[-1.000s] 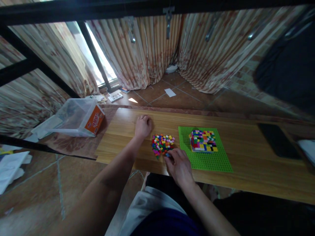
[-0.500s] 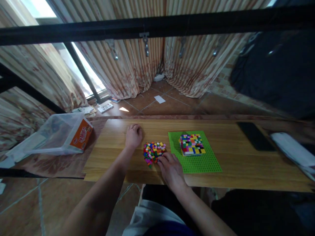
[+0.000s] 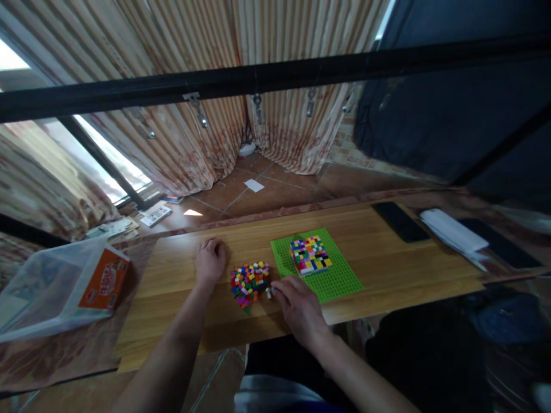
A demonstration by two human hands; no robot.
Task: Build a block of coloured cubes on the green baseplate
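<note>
On the wooden board my left hand (image 3: 210,259) rests with its fingers curled in; nothing shows in it. A loose pile of small coloured building bricks (image 3: 249,282) lies between my two hands. My right hand (image 3: 300,307) is at the pile's right edge, thumb and forefinger pinched together on a small pale brick (image 3: 269,293), partly hidden by the fingertips. Beyond that hand is a green studded baseplate (image 3: 344,277). A multicoloured block of joined bricks (image 3: 310,254) stands on its upper left part.
A black phone (image 3: 399,221) and a white object (image 3: 454,229) lie toward the right end of the wooden board (image 3: 172,310). To the left, a clear plastic bin (image 3: 60,287) with an orange label sits beside the board. A dark metal bar (image 3: 267,77) crosses in front of the curtains.
The camera view has turned to the right. My right hand has drawn slightly away from the pile, and a pale brick now shows at its fingertips. My left hand stays resting.
</note>
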